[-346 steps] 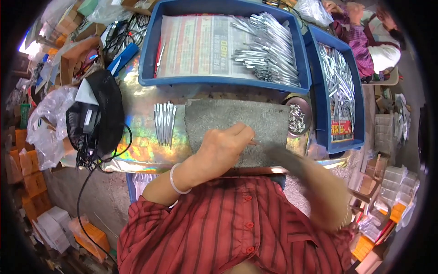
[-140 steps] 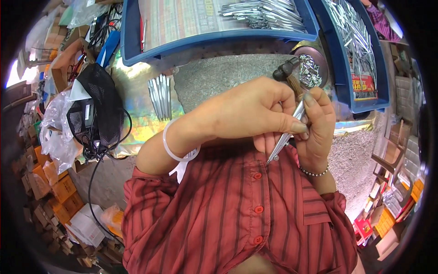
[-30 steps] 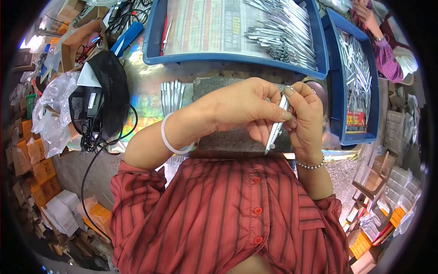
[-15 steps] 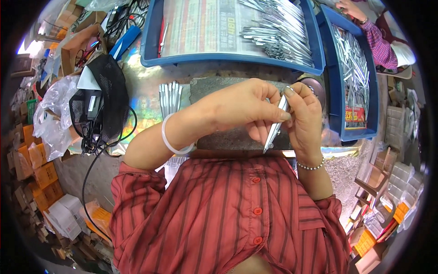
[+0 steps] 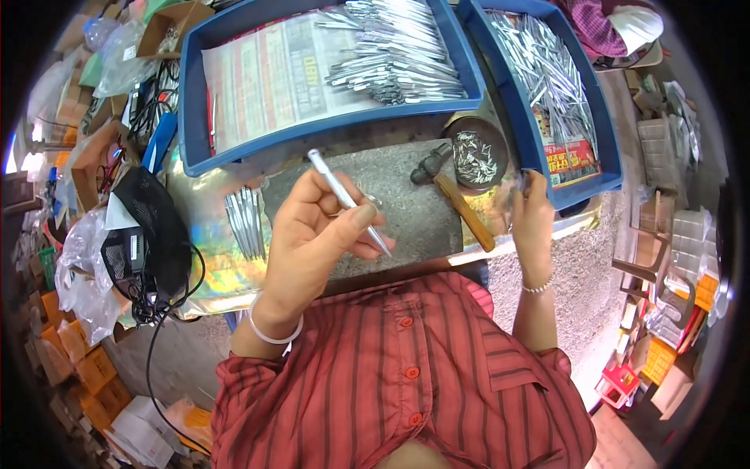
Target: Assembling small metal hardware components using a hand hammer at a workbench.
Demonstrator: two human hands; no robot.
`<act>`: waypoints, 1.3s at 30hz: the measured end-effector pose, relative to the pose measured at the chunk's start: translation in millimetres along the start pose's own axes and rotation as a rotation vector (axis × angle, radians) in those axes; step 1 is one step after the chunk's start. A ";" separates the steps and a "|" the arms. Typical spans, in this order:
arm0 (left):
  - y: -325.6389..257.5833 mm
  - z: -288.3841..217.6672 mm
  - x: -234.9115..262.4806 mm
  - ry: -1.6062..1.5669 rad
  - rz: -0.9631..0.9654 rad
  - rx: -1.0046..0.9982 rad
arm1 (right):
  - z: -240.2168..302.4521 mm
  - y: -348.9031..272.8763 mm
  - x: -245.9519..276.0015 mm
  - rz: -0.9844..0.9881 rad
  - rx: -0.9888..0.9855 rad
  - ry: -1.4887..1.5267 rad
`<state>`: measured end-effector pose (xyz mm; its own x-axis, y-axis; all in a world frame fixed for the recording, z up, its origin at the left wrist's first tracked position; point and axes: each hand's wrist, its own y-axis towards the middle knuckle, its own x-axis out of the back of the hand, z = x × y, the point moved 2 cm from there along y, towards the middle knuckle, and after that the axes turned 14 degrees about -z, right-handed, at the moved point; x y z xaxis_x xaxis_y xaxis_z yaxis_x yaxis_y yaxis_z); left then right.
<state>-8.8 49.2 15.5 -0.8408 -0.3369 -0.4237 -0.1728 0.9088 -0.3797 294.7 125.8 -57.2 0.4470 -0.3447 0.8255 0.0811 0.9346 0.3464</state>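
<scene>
The left hand (image 5: 312, 242) has its grip clamped on a slim silver metal tool (image 5: 348, 202), pinched between thumb and fingers and held slanting above the grey stone slab (image 5: 422, 211) that lies on the table (image 5: 199, 258). The right hand (image 5: 533, 215) rests at the table's right side by the corner of a blue tray (image 5: 582, 168); whether its fingers close on anything I cannot tell. The table is covered in shiny, rainbow-tinted foil, with a small row of silver pieces (image 5: 246, 223) just left of the slab and a wooden-handled hammer (image 5: 457, 199) lying on the slab's right part, beside a round dish of tiny metal bits (image 5: 475, 152). Farther off, a larger blue tray (image 5: 195, 117) lined with newspaper holds a heap of like silver tools. Black gear with cables (image 5: 152, 234) sits left. The held tool is thin, straight and bright, tapering toward its lower end.
</scene>
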 end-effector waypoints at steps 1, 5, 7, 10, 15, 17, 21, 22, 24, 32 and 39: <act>0.5 2.7 -2.7 0.007 0.002 -0.002 | 3.4 -0.7 -5.9 -0.067 0.090 -0.042; -7.8 14.2 -10.6 -0.223 -0.065 -0.069 | 7.3 6.1 -12.5 -0.132 0.236 -0.065; -7.8 21.0 -8.7 -0.329 -0.063 -0.069 | 40.4 3.4 10.5 -0.063 0.203 0.108; -11.5 32.4 -8.2 -0.384 -0.110 -0.072 | 91.7 -18.7 29.8 0.351 -0.164 0.827; -15.0 49.0 -12.7 -0.493 -0.057 0.090 | 136.2 -32.7 8.1 0.630 -0.330 1.365; -15.9 49.5 -10.2 -0.494 -0.068 0.086 | 136.0 -34.9 -2.9 0.621 -0.339 1.411; -19.1 53.2 -0.4 -0.442 -0.064 0.075 | 143.5 -32.6 -3.1 0.571 -0.241 1.427; -19.1 53.3 1.3 -0.459 -0.040 0.080 | 146.1 -31.5 -2.8 0.559 -0.196 1.460; -17.4 52.9 4.7 -0.478 -0.047 0.125 | 150.5 -29.5 -3.9 0.553 -0.223 1.422; -21.7 43.5 9.1 0.061 0.070 0.090 | 157.0 -17.0 -6.4 0.832 -0.516 1.292; -17.4 29.5 9.1 0.071 0.113 0.318 | 161.0 -15.1 -14.2 0.935 -0.630 1.193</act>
<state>1.6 23.0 -6.1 -0.8811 -0.2106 -0.4234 0.0826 0.8131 -0.5762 143.7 102.4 -2.4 0.9152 0.3058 -0.2624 -0.4009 0.7563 -0.5170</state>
